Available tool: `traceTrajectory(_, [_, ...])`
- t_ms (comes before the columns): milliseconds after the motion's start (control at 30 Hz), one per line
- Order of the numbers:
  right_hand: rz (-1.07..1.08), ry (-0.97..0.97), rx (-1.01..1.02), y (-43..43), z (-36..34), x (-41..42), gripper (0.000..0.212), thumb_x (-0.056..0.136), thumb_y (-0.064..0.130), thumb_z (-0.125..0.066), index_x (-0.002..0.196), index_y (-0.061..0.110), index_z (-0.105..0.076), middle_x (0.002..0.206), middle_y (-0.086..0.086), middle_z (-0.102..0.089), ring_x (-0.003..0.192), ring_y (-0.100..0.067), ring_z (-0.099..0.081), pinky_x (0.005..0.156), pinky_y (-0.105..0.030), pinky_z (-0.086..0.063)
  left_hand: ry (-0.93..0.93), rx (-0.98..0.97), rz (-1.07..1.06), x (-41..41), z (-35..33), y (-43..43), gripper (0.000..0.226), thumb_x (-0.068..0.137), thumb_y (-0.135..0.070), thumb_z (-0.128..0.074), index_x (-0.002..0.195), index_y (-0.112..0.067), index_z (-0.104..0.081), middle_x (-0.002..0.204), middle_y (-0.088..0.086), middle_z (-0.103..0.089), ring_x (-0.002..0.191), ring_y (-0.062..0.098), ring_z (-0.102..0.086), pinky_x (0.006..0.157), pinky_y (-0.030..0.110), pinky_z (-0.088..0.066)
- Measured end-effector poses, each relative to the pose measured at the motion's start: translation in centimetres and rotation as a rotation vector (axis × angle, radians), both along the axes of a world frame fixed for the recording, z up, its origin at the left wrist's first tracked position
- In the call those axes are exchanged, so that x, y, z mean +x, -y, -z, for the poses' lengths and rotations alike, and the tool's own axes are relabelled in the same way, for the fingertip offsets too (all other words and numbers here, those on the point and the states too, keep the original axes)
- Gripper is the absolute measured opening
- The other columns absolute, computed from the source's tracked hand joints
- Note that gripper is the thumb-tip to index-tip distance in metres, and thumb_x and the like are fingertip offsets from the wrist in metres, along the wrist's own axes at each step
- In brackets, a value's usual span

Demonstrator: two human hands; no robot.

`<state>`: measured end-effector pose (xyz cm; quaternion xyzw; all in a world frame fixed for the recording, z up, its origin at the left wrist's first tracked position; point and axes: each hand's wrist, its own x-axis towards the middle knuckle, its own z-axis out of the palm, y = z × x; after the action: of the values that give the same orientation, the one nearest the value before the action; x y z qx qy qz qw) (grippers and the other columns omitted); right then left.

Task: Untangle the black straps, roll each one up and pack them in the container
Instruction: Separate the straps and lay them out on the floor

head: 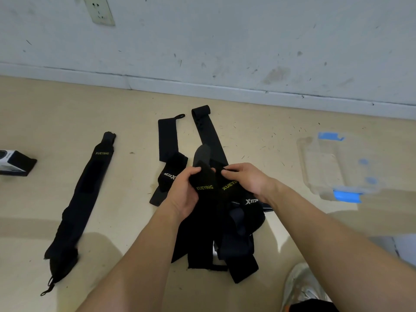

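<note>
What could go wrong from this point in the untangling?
1. The left grip and right grip hold neighbouring straps of the tangled pile; pulling them apart could tighten the crossings below.
2. The container sits off to the right, apart from the pile, so a rolled strap might unroll on the way.

Yellow letters reading XUEYING cross the long strap lying flat on the left. The same yellow word shows on the near strap gripped by the left hand, and tilted on the neighbouring strap pinched by the right hand. White XTEP logos mark the folded strap and the lower strap. The print on the box is unreadable.
</note>
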<state>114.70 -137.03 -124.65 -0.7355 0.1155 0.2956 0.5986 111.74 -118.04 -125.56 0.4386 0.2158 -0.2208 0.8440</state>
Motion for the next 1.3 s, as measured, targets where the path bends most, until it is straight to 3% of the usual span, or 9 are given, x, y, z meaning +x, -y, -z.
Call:
traceTrajectory(167, [0.111, -0.04, 0.049, -0.2, 0.3, -0.2, 0.022, 0.096, 0.022, -0.07, 0.118, 0.02, -0.071, 0.105, -0.008, -0.077, 0.092, -0.021, -0.075, 0.071, -0.026, -0.059, -0.108, 0.063, -0.067, -0.4, 1.4, -0.4, 0.032, 0.097, -0.027, -0.057, 0.121, -0.008, -0.066, 0.108, 0.013, -0.072, 0.099, 0.03, -0.069, 0.085, 0.045, -0.058])
traceTrajectory(267, [0.2, -0.108, 0.153, 0.0, 0.1, -0.4, 0.019, 0.094, 0.021, -0.072, 0.113, 0.021, -0.073, 0.102, -0.009, -0.077, 0.091, -0.025, -0.075, 0.078, -0.036, -0.062, -0.137, 0.044, -0.021, -0.6, 1.8, -0.5, 0.035, 0.097, -0.023, -0.056, 0.126, -0.005, -0.065, 0.113, 0.015, -0.073, 0.102, 0.031, -0.069, 0.085, 0.044, -0.057])
traceTrajectory(500, [0.295, -0.204, 0.283, 0.1, 0.0, -0.8, 0.02, 0.093, 0.018, -0.072, 0.112, 0.018, -0.074, 0.102, -0.014, -0.077, 0.086, -0.029, -0.074, 0.081, -0.044, -0.062, -0.088, 0.152, 0.044, 0.1, 1.7, -0.1, 0.022, 0.1, -0.016, -0.055, 0.107, -0.003, -0.072, 0.097, 0.013, -0.076, 0.092, 0.026, -0.071, 0.081, 0.039, -0.056])
traceTrajectory(667, [0.262, -0.217, 0.225, 0.3, -0.2, -0.7, 0.021, 0.092, 0.018, -0.069, 0.108, 0.006, -0.075, 0.106, -0.022, -0.073, 0.088, -0.035, -0.071, 0.085, -0.048, -0.058, -0.07, 0.342, 0.023, 0.4, 2.4, -0.7, 0.017, 0.099, -0.013, -0.061, 0.099, -0.003, -0.074, 0.093, 0.013, -0.075, 0.087, 0.026, -0.073, 0.077, 0.038, -0.059])
traceTrajectory(833, [0.279, -0.252, 0.169, -0.2, -0.6, -1.2, 0.03, 0.088, 0.024, -0.07, 0.107, 0.0, -0.07, 0.088, -0.019, -0.071, 0.068, -0.028, -0.071, 0.069, -0.037, -0.059, -0.078, 0.662, 0.084, 0.7, 2.6, -0.4, 0.021, 0.101, -0.02, -0.061, 0.085, -0.015, -0.072, 0.087, 0.007, -0.072, 0.087, 0.023, -0.069, 0.077, 0.034, -0.053])
traceTrajectory(933, [0.374, -0.229, 0.187, 0.6, -1.4, -1.2, 0.023, 0.085, 0.024, -0.069, 0.094, 0.002, -0.068, 0.083, -0.019, -0.068, 0.069, -0.033, -0.067, 0.073, -0.047, -0.059, -0.135, 0.816, 0.063, 0.9, 3.6, -2.1, 0.02, 0.101, -0.026, -0.061, 0.091, -0.013, -0.074, 0.093, 0.009, -0.071, 0.095, 0.027, -0.068, 0.087, 0.04, -0.054])
traceTrajectory(1033, [0.383, -0.118, 0.113, 1.7, -2.4, -0.9, 0.019, 0.089, 0.023, -0.071, 0.095, 0.004, -0.071, 0.089, -0.02, -0.072, 0.076, -0.034, -0.069, 0.082, -0.054, -0.059, -0.152, 0.749, 0.061, 1.0, 3.2, -3.0, 0.02, 0.1, -0.028, -0.063, 0.106, -0.012, -0.073, 0.101, 0.011, -0.072, 0.101, 0.03, -0.069, 0.09, 0.043, -0.056])
traceTrajectory(1167, [0.306, 0.025, 0.127, 2.0, -4.3, -0.9, 0.017, 0.095, 0.025, -0.07, 0.1, 0.01, -0.075, 0.095, -0.015, -0.076, 0.081, -0.027, -0.072, 0.077, -0.04, -0.062, 0.012, 0.754, 0.07, 1.5, 0.1, -1.6, 0.023, 0.097, -0.03, -0.066, 0.088, -0.009, -0.07, 0.105, 0.018, -0.07, 0.101, 0.033, -0.069, 0.092, 0.049, -0.056])
traceTrajectory(1300, [0.233, 0.095, 0.097, 1.6, -7.9, -0.5, 0.015, 0.096, 0.03, -0.069, 0.096, 0.014, -0.069, 0.092, -0.011, -0.071, 0.081, -0.024, -0.069, 0.08, -0.041, -0.058, 0.053, 0.683, 0.08, 1.6, -4.3, -1.0, 0.019, 0.099, -0.027, -0.064, 0.088, -0.015, -0.074, 0.086, 0.007, -0.075, 0.093, 0.031, -0.073, 0.085, 0.046, -0.058])
